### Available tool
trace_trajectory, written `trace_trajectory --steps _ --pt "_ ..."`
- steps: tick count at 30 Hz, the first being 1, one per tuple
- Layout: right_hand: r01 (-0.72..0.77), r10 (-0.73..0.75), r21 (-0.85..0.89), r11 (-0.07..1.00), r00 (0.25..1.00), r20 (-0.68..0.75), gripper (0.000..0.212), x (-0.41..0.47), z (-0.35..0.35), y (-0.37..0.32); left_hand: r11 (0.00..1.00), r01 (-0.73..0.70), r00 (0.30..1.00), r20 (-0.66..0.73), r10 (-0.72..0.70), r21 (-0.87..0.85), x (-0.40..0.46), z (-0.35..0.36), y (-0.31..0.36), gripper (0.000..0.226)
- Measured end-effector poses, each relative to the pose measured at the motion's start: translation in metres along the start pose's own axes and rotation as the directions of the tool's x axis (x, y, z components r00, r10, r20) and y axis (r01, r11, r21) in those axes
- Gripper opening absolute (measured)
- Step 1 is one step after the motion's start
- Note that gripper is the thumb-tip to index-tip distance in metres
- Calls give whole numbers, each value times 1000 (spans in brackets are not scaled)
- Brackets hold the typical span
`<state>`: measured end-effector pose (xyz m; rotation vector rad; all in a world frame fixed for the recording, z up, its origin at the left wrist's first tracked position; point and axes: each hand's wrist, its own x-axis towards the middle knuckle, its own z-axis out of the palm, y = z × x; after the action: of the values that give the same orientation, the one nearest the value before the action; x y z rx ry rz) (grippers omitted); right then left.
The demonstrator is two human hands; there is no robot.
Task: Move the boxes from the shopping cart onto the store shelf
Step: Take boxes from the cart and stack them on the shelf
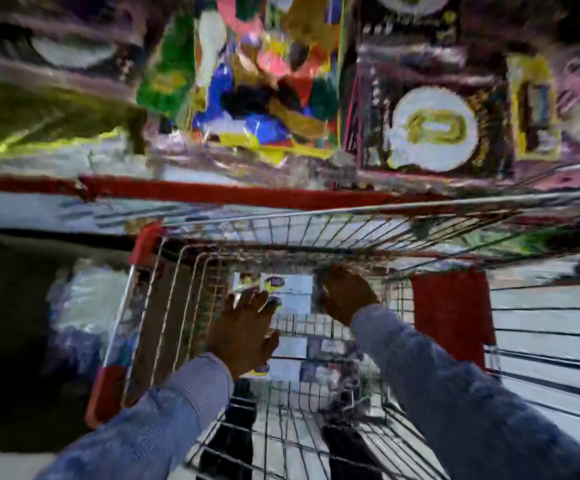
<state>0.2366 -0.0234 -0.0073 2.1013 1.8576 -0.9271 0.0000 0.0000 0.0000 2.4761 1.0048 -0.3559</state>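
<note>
Both my hands reach down into a wire shopping cart (164,292) with red corner guards. A white box (295,289) with a yellow and blue label lies in the cart's far end. My left hand (243,330) spreads its fingers over the box's left side. My right hand (345,294) curls against the box's right edge. The picture is blurred, so I cannot tell whether either hand grips the box. More boxes (319,370) lie lower in the cart. The store shelf (212,192) with a red front strip runs just beyond the cart.
Colourful packets (257,98) and dark boxes showing a white plate (434,129) fill the shelf above the red strip. A red panel (451,310) hangs on the cart's right side. A pale bundle (87,299) sits left of the cart on a lower level.
</note>
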Motion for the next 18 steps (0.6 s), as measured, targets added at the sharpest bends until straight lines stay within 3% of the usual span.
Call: trace_trajectory --steps 1,4,7,11,12,15,18 --pt "15 -15 9 1000 1000 26 50 17 13 3 1000 -10 999 42 10 18 8 9 -5 63" --pt "44 -46 22 999 992 115 59 53 31 12 995 -60 998 -2 60 74 23 23 -14 53" --pt "125 -110 -68 990 976 190 65 79 52 15 991 -99 995 23 97 87 34 36 -18 53" --pt "273 -237 -205 940 954 181 51 97 58 23 986 -155 984 97 148 66 46 44 -20 43" --pt "261 -236 -178 949 960 152 45 99 58 25 985 -166 981 110 159 54 48 47 -20 38" --pt "287 -265 -143 947 951 158 59 103 56 28 980 -190 976 123 182 53 57 54 -20 30" --pt "212 -197 -142 967 974 110 58 105 48 24 979 -194 977 102 187 68 69 63 -19 33"
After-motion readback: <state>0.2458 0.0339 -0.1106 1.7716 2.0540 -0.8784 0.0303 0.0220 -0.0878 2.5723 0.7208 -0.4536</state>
